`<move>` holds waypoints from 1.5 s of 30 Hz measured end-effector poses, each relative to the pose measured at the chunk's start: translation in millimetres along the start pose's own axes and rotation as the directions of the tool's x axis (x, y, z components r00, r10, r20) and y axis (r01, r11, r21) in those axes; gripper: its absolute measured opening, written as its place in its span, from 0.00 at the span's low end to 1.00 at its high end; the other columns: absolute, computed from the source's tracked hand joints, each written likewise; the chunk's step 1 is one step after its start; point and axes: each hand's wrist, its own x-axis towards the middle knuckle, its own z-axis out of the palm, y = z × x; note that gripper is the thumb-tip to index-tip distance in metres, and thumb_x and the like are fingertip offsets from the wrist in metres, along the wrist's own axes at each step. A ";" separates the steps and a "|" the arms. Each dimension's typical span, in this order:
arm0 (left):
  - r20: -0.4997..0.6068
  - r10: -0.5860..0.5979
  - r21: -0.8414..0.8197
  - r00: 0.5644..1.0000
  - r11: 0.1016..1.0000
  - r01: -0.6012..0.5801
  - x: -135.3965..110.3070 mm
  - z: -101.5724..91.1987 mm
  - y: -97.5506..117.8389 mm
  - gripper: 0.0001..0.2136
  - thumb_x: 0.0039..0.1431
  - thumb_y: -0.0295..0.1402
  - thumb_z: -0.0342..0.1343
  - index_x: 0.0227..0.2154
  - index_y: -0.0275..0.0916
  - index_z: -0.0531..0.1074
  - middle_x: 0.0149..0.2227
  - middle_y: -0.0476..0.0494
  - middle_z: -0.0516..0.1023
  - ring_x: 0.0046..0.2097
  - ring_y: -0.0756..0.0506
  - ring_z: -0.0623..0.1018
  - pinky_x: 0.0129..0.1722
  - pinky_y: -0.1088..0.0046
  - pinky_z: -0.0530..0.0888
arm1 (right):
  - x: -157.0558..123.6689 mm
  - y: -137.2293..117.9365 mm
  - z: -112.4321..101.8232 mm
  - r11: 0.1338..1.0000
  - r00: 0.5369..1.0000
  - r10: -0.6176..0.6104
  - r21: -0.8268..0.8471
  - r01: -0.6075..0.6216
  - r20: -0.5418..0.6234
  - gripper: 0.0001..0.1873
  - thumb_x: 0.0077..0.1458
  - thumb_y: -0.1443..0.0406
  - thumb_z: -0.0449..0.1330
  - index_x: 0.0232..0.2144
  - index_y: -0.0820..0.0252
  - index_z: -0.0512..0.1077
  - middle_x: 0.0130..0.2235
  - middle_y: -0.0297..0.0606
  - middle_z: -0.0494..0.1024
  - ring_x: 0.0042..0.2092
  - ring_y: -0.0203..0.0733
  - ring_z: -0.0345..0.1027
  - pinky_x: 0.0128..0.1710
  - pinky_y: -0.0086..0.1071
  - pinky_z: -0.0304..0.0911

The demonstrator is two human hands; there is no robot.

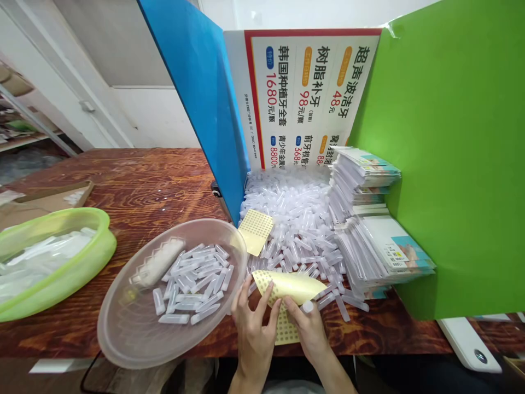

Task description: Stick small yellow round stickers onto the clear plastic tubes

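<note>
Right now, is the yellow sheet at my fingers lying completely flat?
No, the yellow sheet curls upward by your left hand and right hand.

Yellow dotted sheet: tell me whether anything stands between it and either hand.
Nothing visible does: fingers of the left hand and right hand lie directly on the yellow dotted sheet. One pale tube end shows at the right hand; the underside of that grip is hidden.

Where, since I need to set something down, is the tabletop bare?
Bare wood lies behind the clear bowl, between the cardboard tray and blue panel. Between it and the green panel crowd tubes and card stacks.
</note>
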 end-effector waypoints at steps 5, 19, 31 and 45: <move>0.145 -0.014 -0.090 0.989 0.996 0.027 3.1 4.5 -4.1 0.12 0.61 0.38 0.59 0.47 0.49 0.79 0.48 0.40 0.81 0.53 0.34 0.77 0.57 0.50 0.69 | 0.9 2.7 -3.3 0.993 0.993 0.116 0.020 -0.115 -0.021 0.13 0.43 0.49 0.61 0.31 0.39 0.79 0.29 0.44 0.82 0.43 0.67 0.76 0.30 0.53 0.69; 0.311 -0.217 -0.365 0.925 0.872 0.327 8.4 6.6 4.8 0.12 0.58 0.42 0.62 0.39 0.41 0.82 0.40 0.41 0.84 0.43 0.41 0.83 0.46 0.66 0.80 | -7.9 32.6 -11.7 0.966 0.970 0.244 0.081 -0.244 0.022 0.18 0.37 0.55 0.63 0.36 0.29 0.79 0.29 0.37 0.83 0.37 0.62 0.77 0.23 0.46 0.61; 0.180 -0.025 -0.275 0.983 0.958 0.075 7.2 9.7 -1.2 0.06 0.61 0.34 0.60 0.38 0.42 0.81 0.38 0.44 0.83 0.41 0.44 0.82 0.43 0.71 0.78 | -13.7 30.1 -4.9 0.915 0.923 0.380 0.168 -0.366 -0.061 0.19 0.42 0.51 0.64 0.39 0.44 0.78 0.32 0.40 0.81 0.35 0.57 0.75 0.25 0.43 0.64; 0.300 -0.126 -0.262 0.946 0.942 0.209 14.2 1.3 0.9 0.06 0.61 0.36 0.59 0.34 0.42 0.78 0.35 0.48 0.83 0.38 0.45 0.82 0.42 0.73 0.77 | -15.8 41.0 -13.1 0.954 0.954 0.301 -0.010 -0.300 0.015 0.14 0.46 0.51 0.65 0.39 0.38 0.78 0.25 0.44 0.78 0.30 0.55 0.74 0.21 0.44 0.62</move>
